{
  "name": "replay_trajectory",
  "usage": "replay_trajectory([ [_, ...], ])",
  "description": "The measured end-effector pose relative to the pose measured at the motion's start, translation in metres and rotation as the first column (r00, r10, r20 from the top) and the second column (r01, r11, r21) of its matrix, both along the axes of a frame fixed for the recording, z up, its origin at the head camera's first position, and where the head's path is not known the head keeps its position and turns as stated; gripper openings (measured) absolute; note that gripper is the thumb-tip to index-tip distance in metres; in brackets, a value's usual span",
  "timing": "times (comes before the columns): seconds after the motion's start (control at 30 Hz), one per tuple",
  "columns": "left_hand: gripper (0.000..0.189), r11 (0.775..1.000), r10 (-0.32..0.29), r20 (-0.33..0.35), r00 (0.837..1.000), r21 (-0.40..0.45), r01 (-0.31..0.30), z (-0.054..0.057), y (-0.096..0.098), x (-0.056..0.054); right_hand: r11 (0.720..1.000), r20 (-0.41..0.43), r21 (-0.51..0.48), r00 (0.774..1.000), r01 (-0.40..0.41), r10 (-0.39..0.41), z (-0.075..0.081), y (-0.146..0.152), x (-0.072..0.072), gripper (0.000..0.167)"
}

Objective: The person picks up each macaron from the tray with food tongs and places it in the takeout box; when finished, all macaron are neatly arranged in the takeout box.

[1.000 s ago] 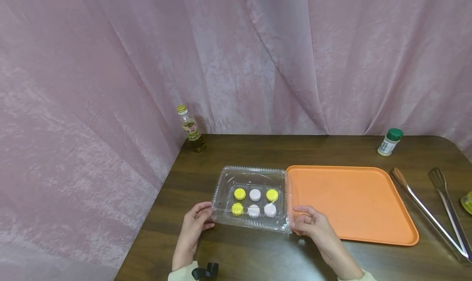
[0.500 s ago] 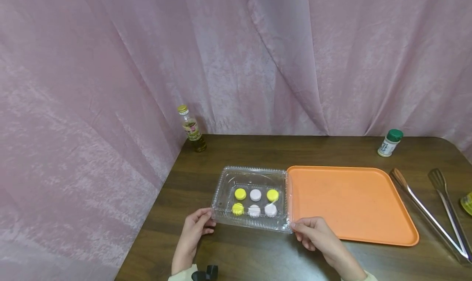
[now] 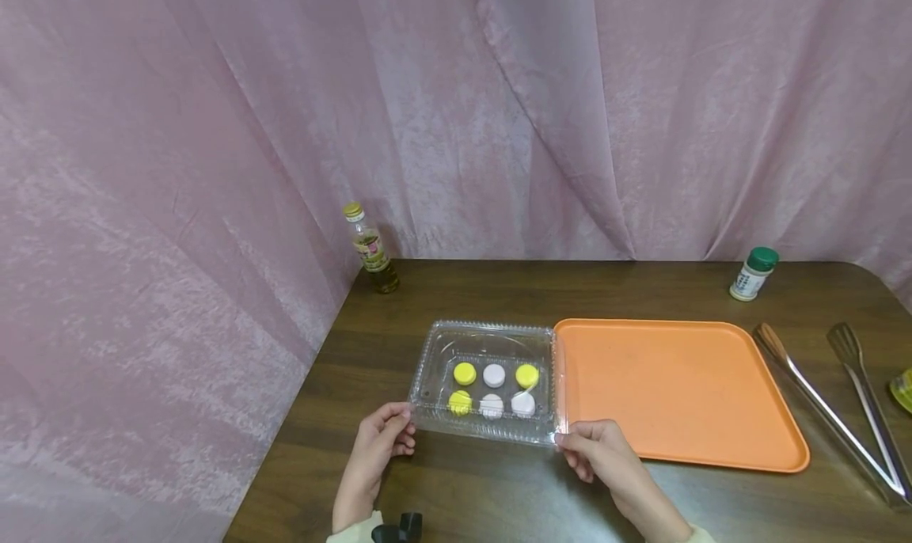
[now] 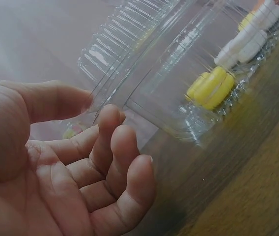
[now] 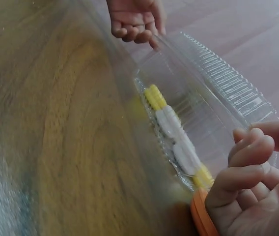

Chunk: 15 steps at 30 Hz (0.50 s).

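A clear plastic clamshell box (image 3: 492,326) with a ridged rim lies on the table at the centre of the head view. Inside sit several macarons in two rows, some yellow (image 3: 465,374), some white (image 3: 493,375). My left hand (image 3: 378,444) pinches the box's front left corner between thumb and index finger. In the left wrist view, the other fingers of that hand (image 4: 56,162) curl loosely below the rim. At the front right corner my right hand (image 3: 606,452) pinches the rim in the same way, its remaining fingers folded under, as the right wrist view shows (image 5: 257,191).
An orange tray (image 3: 677,393) lies right of the box, against its right edge. Metal tongs (image 3: 819,400) and a slotted turner (image 3: 865,400) lie farther right. An oil bottle (image 3: 372,254) stands back left, a green-capped shaker (image 3: 754,275) back right. Pink curtain (image 3: 456,115) hangs behind.
My right hand's fingers, spread at the corner earlier, have folded in and pinch the rim. The left fingers have slid slightly lower at their corner. The box has stayed almost in place.
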<state>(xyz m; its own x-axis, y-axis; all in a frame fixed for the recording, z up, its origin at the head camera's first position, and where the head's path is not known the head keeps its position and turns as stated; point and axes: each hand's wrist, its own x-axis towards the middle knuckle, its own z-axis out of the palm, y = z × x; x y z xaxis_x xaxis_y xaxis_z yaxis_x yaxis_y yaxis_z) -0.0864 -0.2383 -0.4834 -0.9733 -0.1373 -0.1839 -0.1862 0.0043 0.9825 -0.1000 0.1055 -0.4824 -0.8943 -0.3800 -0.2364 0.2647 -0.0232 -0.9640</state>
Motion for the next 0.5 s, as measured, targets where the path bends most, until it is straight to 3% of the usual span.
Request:
replay_trajectory([
  [0.23,0.022,1.0,-0.006,0.006,1.0,0.004,0.006,0.0007,0.0003,-0.0013,0.999,0.031,-0.004,0.998,0.049,-0.049,0.0011,-0.0025,-0.0002,0.015],
  [0.5,0.024,1.0,-0.023,0.002,1.0,-0.012,0.023,0.0043,-0.0012,-0.0028,0.999,0.021,0.016,0.999,0.039,-0.039,0.0006,-0.0037,-0.0036,0.016],
])
